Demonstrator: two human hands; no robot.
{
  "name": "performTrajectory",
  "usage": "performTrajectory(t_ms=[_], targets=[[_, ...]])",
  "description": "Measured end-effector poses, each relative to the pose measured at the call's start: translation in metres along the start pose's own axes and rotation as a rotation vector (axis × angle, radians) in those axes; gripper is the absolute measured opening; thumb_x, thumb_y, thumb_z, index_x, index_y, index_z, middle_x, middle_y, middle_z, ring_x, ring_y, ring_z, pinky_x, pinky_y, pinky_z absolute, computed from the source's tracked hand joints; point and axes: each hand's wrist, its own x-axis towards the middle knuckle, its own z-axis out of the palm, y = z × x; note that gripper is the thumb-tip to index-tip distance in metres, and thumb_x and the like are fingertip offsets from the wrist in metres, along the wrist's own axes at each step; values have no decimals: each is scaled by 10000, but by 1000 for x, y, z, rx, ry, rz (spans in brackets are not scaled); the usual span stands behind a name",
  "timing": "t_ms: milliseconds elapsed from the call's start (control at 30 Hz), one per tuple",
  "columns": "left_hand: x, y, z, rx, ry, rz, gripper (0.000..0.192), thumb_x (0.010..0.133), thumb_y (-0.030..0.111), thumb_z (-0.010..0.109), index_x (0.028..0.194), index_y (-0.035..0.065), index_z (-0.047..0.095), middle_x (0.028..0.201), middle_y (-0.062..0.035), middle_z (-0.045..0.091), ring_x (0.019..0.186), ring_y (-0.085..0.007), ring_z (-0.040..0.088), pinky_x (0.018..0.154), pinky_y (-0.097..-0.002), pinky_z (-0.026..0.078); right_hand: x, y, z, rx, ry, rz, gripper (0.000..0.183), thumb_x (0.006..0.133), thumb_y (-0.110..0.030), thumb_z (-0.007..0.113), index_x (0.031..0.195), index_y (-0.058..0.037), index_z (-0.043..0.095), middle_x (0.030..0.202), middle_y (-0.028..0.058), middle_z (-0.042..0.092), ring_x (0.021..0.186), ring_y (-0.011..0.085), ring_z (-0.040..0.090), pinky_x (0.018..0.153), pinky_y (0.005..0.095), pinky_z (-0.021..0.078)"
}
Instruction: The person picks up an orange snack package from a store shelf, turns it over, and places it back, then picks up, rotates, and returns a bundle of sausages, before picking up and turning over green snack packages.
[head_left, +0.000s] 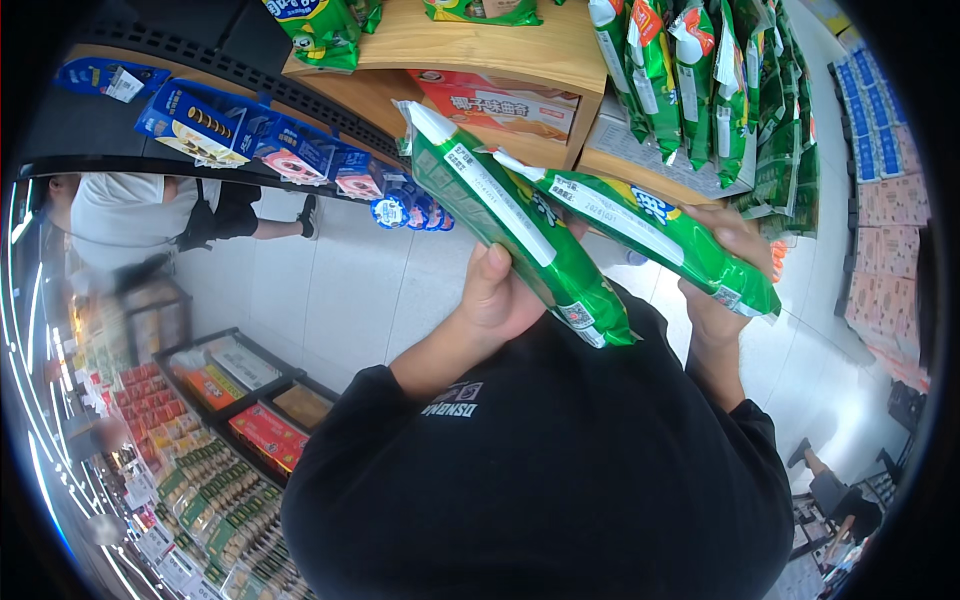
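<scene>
My left hand (499, 300) grips a green plastic snack packet (491, 199), its thumb on the packet's near side. A second green packet (637, 229) is in my right hand (712, 315), with fingers wrapped over its far end. Both packets are sealed and tilted, and their narrow sides with white printed strips face up. The left packet partly overlaps the right one near the middle. Beyond them stands a wooden display shelf (480, 45), with similar green packets (690, 90) upright in a row at its right.
Blue boxed snacks (202, 124) line a dark shelf at upper left. Red cartons (502, 109) sit inside the wooden shelf. Packaged goods fill a display (225, 495) at lower left. One person (120, 217) stands at left, another (840, 502) at lower right. Stacked packs (889, 247) line the right.
</scene>
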Motion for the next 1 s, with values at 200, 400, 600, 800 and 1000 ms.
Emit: performTrajectory(t_ms=[200,400,600,800,1000], targets=[[-3,3,-5,-12,-23,-11,735,809,556,619,1350,104,411,1287,-42,506,1312,-209,334,1150,-438,136,-3,1,-2,-23,13,22,462,725,-108,775,1104,-11,531,1088,246,594,1008,367,610,878,419,491],[3,6,10,34,46,71,645,758,422,739,1248,101,470,1116,-17,517,1161,-195,472,1126,-481,233,-5,1,6,149,77,110,480,706,-37,764,1121,2,526,1082,221,586,1037,350,597,895,412,480],[7,14,7,-31,-69,12,608,794,487,680,1231,118,473,1052,-24,494,1093,-180,499,1057,-494,349,-11,-4,9,315,242,219,525,691,-25,770,1145,2,507,1108,218,586,1063,322,585,925,393,463],[18,37,-3,-84,-23,139,554,869,395,570,1321,115,414,1215,-73,491,1185,-229,481,1049,-519,356,-19,-3,-1,446,412,303,561,667,3,782,1153,13,503,1110,176,593,1033,248,597,913,352,468],[34,64,9,188,71,386,575,881,216,502,1393,34,315,1357,-139,425,1269,-279,413,1088,-520,288,-32,-8,-17,484,460,368,573,664,4,785,1159,16,496,1106,155,591,1024,228,597,904,335,467]])
